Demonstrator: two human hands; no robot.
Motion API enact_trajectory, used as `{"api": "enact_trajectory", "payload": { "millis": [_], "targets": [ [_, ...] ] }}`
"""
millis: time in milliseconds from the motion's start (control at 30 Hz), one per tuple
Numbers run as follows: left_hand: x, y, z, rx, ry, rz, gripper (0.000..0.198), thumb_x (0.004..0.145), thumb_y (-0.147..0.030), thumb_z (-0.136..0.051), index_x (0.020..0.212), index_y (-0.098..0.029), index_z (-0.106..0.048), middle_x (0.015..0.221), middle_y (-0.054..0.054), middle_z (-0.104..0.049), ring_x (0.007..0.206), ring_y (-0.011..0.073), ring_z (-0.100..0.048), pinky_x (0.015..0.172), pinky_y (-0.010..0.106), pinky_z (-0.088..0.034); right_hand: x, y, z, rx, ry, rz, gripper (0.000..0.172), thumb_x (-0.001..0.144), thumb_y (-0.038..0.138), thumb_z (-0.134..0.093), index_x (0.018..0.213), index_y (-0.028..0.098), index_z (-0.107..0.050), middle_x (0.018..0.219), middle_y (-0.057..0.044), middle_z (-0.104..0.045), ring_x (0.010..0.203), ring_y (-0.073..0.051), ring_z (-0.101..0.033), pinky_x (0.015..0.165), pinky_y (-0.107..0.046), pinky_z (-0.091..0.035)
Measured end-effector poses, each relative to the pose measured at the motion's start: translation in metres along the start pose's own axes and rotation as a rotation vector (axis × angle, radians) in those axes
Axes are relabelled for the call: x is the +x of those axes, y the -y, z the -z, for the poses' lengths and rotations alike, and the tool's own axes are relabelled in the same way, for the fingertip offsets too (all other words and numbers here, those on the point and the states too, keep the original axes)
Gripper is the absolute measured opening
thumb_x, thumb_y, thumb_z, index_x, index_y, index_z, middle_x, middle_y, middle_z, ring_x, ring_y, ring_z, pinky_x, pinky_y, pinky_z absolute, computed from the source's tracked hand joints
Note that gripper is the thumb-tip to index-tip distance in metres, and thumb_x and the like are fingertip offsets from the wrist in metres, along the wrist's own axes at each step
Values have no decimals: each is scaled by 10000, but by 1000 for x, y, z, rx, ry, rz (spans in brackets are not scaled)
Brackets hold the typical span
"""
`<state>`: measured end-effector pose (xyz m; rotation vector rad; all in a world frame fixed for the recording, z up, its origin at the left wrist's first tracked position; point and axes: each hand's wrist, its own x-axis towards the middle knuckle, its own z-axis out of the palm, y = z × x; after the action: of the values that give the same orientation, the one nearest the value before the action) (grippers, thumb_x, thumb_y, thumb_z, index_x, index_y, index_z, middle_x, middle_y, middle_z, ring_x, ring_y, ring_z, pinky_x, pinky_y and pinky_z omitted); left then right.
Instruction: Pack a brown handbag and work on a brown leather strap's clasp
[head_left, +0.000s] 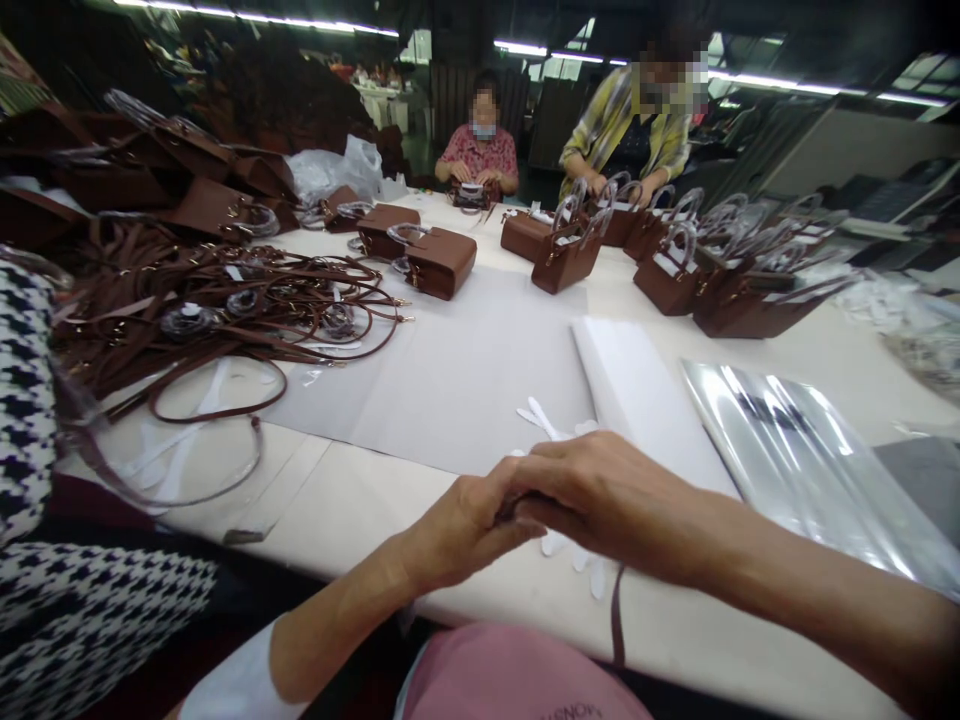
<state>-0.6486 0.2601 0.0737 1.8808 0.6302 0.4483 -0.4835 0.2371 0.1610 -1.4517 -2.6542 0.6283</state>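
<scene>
Close to the table's near edge, my left hand (480,520) and my right hand (577,485) meet, fingers curled against each other. The right hand's knuckles overlap the left fingertips, so whatever may be between them is hidden. White cut-out paper strips (544,415) lie just behind the hands, and more white pieces (585,560) show beneath them. A stack of white sheets (637,390) rests beyond my right wrist. A dark narrow strap (617,615) hangs at the table edge under my right forearm.
Brown straps (225,300) are heaped at left, below piled brown bags (217,205). More brown handbags (442,260) stand across the table. Shiny clear plastic sheets (795,450) lie at right. Two people work at the far side; a houndstooth sleeve (97,600) is close on my left.
</scene>
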Motion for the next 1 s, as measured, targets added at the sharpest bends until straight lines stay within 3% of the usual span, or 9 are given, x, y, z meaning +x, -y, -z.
{"api": "enact_trajectory", "payload": {
  "millis": [133, 267, 367, 500, 600, 700, 800, 867, 1000],
  "targets": [
    [-2, -4, 18, 56, -35, 25, 277, 810, -255, -485, 1072, -185, -429, 624, -70, -438, 560, 84, -418, 551, 195, -322, -2, -3, 7, 187, -2, -23, 113, 835, 240, -531, 918, 180, -579, 698, -1, -607, 565, -91, -516, 514, -204, -354],
    [-13, 2, 54, 168, -151, 142, 402, 799, -300, -538, 1155, -187, -389, 558, -96, -327, 520, 74, -361, 541, 186, -299, -36, -45, 51, 296, -72, -162, 284, 840, 421, -481, 819, 170, -611, 576, 21, -534, 497, -57, -437, 431, -177, -326],
    [-9, -8, 64, 121, -157, 146, 413, 773, -289, -583, 1138, -201, -410, 561, -99, -299, 509, 60, -320, 515, 169, -283, -38, -56, 84, 209, -135, -217, 354, 757, 483, -535, 811, 150, -646, 562, 29, -537, 490, -43, -447, 417, -165, -297],
    [11, -45, 56, -87, -101, -11, 487, 747, -302, -620, 1157, -197, -381, 541, -105, -330, 471, 50, -310, 471, 163, -270, 4, -15, 91, 126, -77, -5, 293, 737, 437, -578, 768, 160, -669, 525, 61, -513, 465, -28, -446, 405, -137, -288],
    [12, -58, 62, -125, -234, -111, 458, 719, -314, -648, 1101, -182, -434, 612, -78, -411, 517, 51, -367, 494, 161, -304, 28, 13, 87, 130, -104, 95, 187, 756, 328, -592, 755, 161, -676, 513, 77, -489, 454, -3, -426, 406, -111, -283],
    [-4, -46, 84, -83, -364, -14, 448, 743, -323, -626, 1117, -183, -423, 606, -78, -409, 501, 41, -359, 456, 141, -267, 23, 9, 100, 137, -160, -11, 320, 729, 401, -548, 832, 132, -686, 523, 79, -492, 468, 6, -441, 424, -124, -245],
    [-22, -37, 98, -25, -360, 110, 502, 721, -316, -655, 1138, -182, -412, 578, -88, -393, 482, 34, -348, 427, 125, -253, 15, -3, 124, -1, -199, -152, 603, 690, 494, -314, 896, 47, -663, 526, 88, -479, 473, 16, -444, 439, -206, -203],
    [-25, -45, 97, -32, -346, 76, 538, 687, -305, -691, 1142, -186, -429, 572, -91, -387, 468, 30, -344, 423, 124, -272, 23, 3, 134, -136, -188, -119, 685, 671, 510, -221, 895, 31, -657, 509, 95, -448, 445, 39, -421, 434, -211, -176],
    [-20, -77, 94, -176, -435, -120, 516, 682, -253, -696, 1133, -206, -449, 525, -96, -366, 421, 36, -346, 402, 143, -276, 51, 38, 129, -108, -185, -68, 504, 656, 539, -531, 866, 105, -680, 520, 85, -436, 385, 58, -372, 414, -71, -219]
  ]
}}
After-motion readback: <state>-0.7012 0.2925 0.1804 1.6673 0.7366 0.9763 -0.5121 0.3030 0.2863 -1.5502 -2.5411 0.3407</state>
